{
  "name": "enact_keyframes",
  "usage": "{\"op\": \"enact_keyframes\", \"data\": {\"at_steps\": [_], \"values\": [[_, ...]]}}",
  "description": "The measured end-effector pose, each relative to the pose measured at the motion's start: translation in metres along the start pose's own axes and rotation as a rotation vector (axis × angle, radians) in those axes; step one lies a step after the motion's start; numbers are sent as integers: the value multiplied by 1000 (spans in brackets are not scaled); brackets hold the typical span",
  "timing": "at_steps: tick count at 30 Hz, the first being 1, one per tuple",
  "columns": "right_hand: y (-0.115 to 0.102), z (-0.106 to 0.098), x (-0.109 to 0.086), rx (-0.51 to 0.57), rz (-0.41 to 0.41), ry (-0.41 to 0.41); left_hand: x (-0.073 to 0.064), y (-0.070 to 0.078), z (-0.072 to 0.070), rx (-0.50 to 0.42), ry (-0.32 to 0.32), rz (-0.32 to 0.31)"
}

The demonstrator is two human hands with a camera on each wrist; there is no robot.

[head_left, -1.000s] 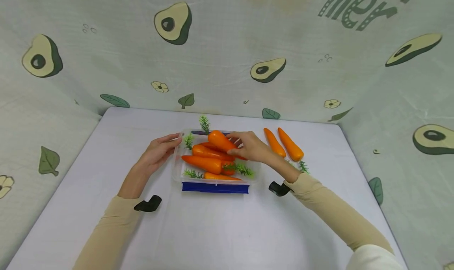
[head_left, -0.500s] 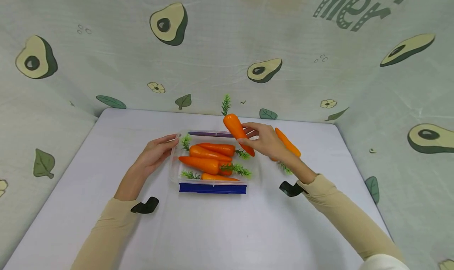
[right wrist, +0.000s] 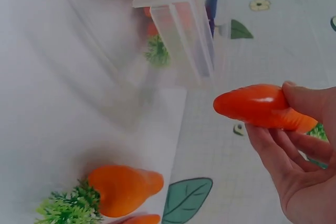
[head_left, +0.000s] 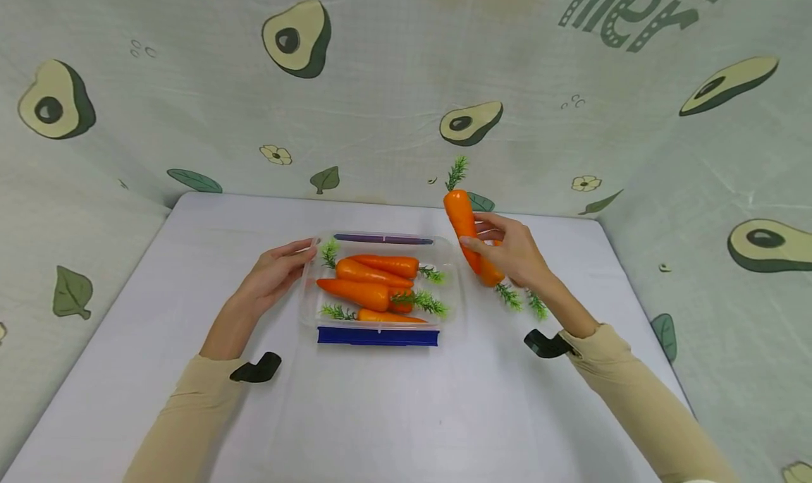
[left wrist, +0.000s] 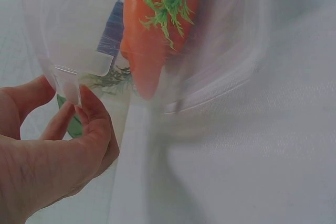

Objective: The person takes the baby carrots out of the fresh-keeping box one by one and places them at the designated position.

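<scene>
My left hand [head_left: 273,275] is at the left side of a clear plastic container [head_left: 447,254] with blue latches. In the left wrist view its thumb and fingers pinch a clear side flap [left wrist: 68,85] of that container. Several orange carrots [head_left: 360,294] with green leafy tops lie inside. Beyond the container's right side, my right hand [head_left: 512,252] holds a carrot [head_left: 459,211] raised, leafy top pointing up and away. The right wrist view has the held carrot [right wrist: 257,103] between thumb and fingers, its tip toward the container.
Two more carrots lie on the white table [head_left: 380,412] to the right; one carrot [head_left: 491,274] shows partly, and the other is mostly behind my right hand. A printed cloth [head_left: 380,81] hangs behind the table.
My right hand has lifted the carrot out of the container and carried it right, over the carrots on the table. The left hand keeps its place on the container.
</scene>
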State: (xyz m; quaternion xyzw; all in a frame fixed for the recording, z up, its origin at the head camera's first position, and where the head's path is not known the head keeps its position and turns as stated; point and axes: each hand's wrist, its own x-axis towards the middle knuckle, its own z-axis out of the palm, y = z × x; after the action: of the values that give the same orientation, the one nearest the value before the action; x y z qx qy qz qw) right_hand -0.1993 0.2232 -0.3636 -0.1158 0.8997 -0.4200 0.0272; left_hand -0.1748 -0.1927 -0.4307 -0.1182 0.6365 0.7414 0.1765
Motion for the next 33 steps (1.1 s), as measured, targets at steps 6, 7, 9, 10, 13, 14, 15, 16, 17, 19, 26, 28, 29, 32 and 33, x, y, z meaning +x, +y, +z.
{"op": "enact_keyframes", "data": {"at_steps": [6,7,9,10,13,14,15,16,17,19,26,28,29,32,33], "values": [[18,-10,-7,-23,47,42,-1,1,-2,-11,-3,5],[21,-11,-9,-27,52,50,-1,1,-2,-18,-3,7],[28,-15,-11,-34,63,66,-1,1,-2,-34,-5,10],[31,-16,-12,-36,68,75,-1,1,-2,-40,-6,12],[42,-20,-15,-40,84,97,0,0,-2,-55,-9,15],[46,-21,-16,-41,90,103,0,0,-3,-53,-9,15],[49,-22,-17,-42,94,109,0,0,-3,-50,-9,15],[52,-23,-18,-42,99,112,0,0,-2,-47,-7,14],[56,-24,-19,-40,102,116,0,0,-2,-43,-5,13],[62,-26,-22,-42,111,126,0,0,-2,-37,-1,10],[82,-36,-31,-43,163,153,-1,-1,0,-31,14,-2],[88,-39,-34,-47,191,158,-1,-1,0,-32,17,-3],[91,-40,-35,-50,205,161,-1,-1,0,-32,18,-3],[102,-44,-40,-61,250,164,0,0,1,-35,16,0],[104,-45,-42,-63,263,166,0,0,1,-37,15,-1]]}}
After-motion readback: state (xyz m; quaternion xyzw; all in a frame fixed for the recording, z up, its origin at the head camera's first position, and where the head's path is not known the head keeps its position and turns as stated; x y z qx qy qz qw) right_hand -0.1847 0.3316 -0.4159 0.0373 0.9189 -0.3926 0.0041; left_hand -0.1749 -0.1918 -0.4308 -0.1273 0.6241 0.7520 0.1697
